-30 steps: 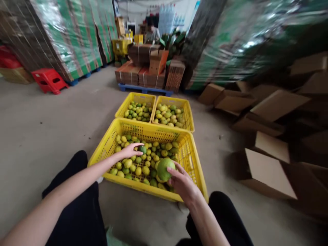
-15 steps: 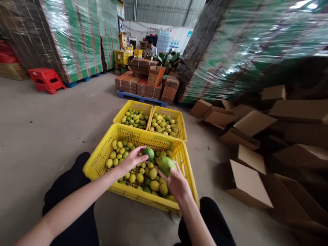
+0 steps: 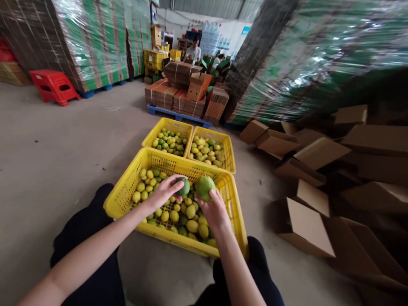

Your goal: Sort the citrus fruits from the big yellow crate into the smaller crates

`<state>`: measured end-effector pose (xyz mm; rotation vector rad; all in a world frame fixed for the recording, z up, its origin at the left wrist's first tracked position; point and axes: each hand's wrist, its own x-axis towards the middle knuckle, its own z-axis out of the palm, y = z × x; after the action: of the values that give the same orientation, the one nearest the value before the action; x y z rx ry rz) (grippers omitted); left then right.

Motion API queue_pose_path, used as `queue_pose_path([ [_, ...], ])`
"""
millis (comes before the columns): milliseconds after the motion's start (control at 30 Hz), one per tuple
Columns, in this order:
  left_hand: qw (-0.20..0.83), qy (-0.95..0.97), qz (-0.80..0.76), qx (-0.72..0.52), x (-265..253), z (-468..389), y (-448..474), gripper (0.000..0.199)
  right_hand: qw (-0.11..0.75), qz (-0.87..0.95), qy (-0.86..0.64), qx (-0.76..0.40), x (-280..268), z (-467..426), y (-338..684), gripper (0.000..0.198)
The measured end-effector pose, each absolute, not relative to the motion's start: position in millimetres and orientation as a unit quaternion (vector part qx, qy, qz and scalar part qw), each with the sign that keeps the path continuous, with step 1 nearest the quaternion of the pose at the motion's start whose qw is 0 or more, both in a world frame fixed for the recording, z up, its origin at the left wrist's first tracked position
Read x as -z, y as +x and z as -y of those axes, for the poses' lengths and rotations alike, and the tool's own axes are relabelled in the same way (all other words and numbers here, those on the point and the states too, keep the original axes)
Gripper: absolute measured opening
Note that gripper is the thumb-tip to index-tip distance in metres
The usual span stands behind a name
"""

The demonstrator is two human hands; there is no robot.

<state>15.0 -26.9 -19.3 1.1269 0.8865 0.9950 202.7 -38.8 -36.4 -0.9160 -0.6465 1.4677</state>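
A dark green lemon (image 3: 182,187) is in my left hand (image 3: 165,190), its fingers closed round the far side. My right hand (image 3: 214,208) grips a larger, lighter green lemon (image 3: 205,188) from below. Both hands are above a big yellow plastic crate (image 3: 174,244) with perforated walls. Loose yellow and green lemons (image 3: 191,225) lie on its bottom, partly hidden by my hands and forearms.
Two smaller yellow crates of lemons, left (image 3: 147,139) and right (image 3: 230,155), touch the big crate's far side. Open cardboard boxes (image 3: 309,225) lie on the right. Flattened cartons (image 3: 188,106) rest on a blue pallet behind. A red stool (image 3: 54,87) stands left; people (image 3: 193,52) sit far back.
The light green lemon has been turned more upright in my right hand and raised a little. My left hand has shifted slightly, its lemon a bit nearer to me. The view has tilted slightly.
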Motion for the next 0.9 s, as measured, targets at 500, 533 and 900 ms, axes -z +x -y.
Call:
queue_pose_path([
  [500, 0.525, 0.597, -0.374, -0.477, 18, 30, 10, 0.052, 0.569, 0.658, -0.456, -0.188, 45, 51, 200, 0.051],
  [533, 0.52, 0.602, -0.374, -0.477, 18, 30, 10, 0.052, 0.573, 0.666, -0.45, -0.162, 45, 52, 200, 0.05],
  [900, 0.472, 0.632, -0.373, -0.489, 26, 35, 16, 0.046, 0.577, 0.681, -0.427, -0.145, 37, 54, 200, 0.046],
])
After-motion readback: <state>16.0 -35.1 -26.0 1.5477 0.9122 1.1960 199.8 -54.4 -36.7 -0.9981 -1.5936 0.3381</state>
